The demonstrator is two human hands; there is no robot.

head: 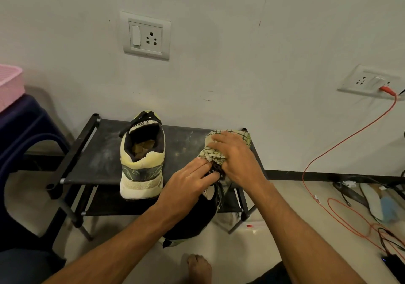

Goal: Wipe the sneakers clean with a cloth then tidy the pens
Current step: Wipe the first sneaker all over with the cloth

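Note:
One cream and yellow sneaker (142, 163) with black laces stands heel toward me on the top shelf of a black shoe rack (92, 156). A second sneaker (192, 220), dark inside, is tilted off the rack's front right. My left hand (188, 185) grips it near the laces. My right hand (236, 156) presses a patterned beige cloth (213, 152) over the toe end of that sneaker, hiding most of it. No pens are in view.
A wall with two socket plates (145, 36) rises behind the rack. A dark blue stool (26, 134) with a pink basket (9, 84) stands at left. Orange cable (341, 143), black wires and insoles (372, 200) lie on the floor at right. My bare foot (198, 266) is below.

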